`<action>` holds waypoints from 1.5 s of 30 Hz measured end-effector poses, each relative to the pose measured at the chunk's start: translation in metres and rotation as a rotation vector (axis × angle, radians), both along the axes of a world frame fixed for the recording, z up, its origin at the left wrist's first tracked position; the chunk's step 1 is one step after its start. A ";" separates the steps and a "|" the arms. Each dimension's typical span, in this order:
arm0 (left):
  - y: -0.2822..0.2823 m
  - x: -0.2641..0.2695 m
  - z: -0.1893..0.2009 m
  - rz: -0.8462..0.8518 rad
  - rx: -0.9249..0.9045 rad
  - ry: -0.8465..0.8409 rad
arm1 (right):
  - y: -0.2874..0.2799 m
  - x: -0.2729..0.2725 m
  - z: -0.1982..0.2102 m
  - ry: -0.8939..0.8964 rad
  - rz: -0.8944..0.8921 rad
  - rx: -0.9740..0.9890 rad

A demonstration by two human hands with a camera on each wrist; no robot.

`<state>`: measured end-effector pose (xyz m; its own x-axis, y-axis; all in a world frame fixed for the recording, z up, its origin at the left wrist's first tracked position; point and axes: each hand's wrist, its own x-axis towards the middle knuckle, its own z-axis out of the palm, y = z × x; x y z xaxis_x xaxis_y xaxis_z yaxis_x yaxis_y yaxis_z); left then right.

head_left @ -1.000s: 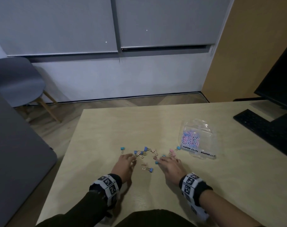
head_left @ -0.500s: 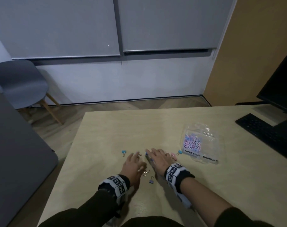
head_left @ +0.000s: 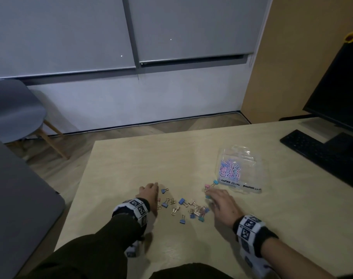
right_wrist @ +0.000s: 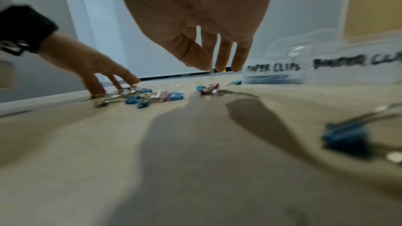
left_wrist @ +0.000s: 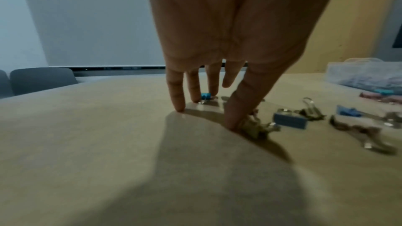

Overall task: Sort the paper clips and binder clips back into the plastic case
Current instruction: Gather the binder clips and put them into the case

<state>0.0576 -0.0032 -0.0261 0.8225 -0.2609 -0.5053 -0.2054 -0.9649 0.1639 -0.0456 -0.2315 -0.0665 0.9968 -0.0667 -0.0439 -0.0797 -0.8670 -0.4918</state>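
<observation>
At the far left a grey chair (head_left: 14,109) stands on the floor, well apart from the table (head_left: 115,164), whose left edge runs diagonally just beyond my left sleeve. Between that edge and my left hand (head_left: 148,195) the wood is bare. This hand is released: fingers straight and spread, tips pressed to the table, thumb (left_wrist: 241,109) touching a gold clip; it grips nothing. One blue clip (head_left: 164,190) lies just beside my fingertips, its wire handles pointing right.

The binder clips (head_left: 188,208) are scattered between my two hands, their long axes pointing every way; toward the right they bunch into a tangle where I cannot separate single clips.

My right hand (head_left: 222,204) is also released, fingers straight and together, hovering just above the table in the wrist view, holding nothing. A pink clip (head_left: 206,186) lies at its fingertips and a teal one (head_left: 215,182) just beyond, beside the case.

The clear case (head_left: 240,170) lies open right of my hands, its long side running left to right. Its left compartment, labelled paper clips, holds pink and blue paper clips (head_left: 230,170); the right label is partly unreadable. Bare wood separates the case from the keyboard (head_left: 316,150), and the monitor (head_left: 340,87) is cut off by the frame.
</observation>
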 end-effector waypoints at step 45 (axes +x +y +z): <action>-0.074 -0.048 -0.005 -0.023 -0.166 0.066 | -0.010 -0.032 0.022 0.398 -0.270 0.148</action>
